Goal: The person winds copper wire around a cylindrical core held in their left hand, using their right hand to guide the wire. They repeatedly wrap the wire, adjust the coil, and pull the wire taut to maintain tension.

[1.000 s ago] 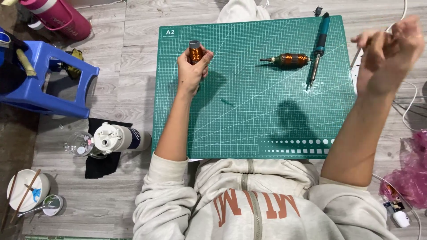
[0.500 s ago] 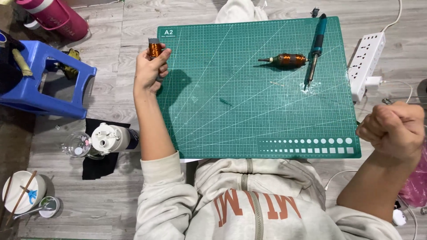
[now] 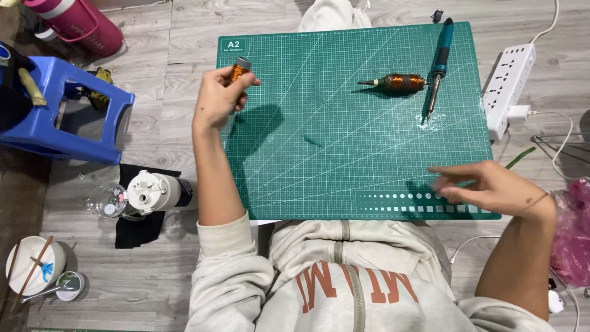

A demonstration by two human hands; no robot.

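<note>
My left hand (image 3: 220,95) is raised over the left edge of the green cutting mat (image 3: 344,141) and grips a small copper-wound part with a grey end (image 3: 238,69). My right hand (image 3: 485,187) hovers flat over the mat's near right corner, fingers spread, holding nothing. A copper-wound motor rotor (image 3: 396,82) lies on the mat's far right part. Beside it lies a soldering iron with a teal handle (image 3: 439,64), tip pointing toward me.
A white power strip (image 3: 510,86) with a plugged cable lies right of the mat. A blue plastic stool (image 3: 61,110) and a pink bottle (image 3: 80,24) stand at far left. A white-lidded bottle (image 3: 153,192) lies on black cloth; a bowl with chopsticks (image 3: 34,267) is near left. Pink bag (image 3: 571,233) at right.
My right hand came down from a raised fist at the right, opened and now spreads over the mat's near right corner. My left hand shifted left, then slightly back, still holding the small part.
</note>
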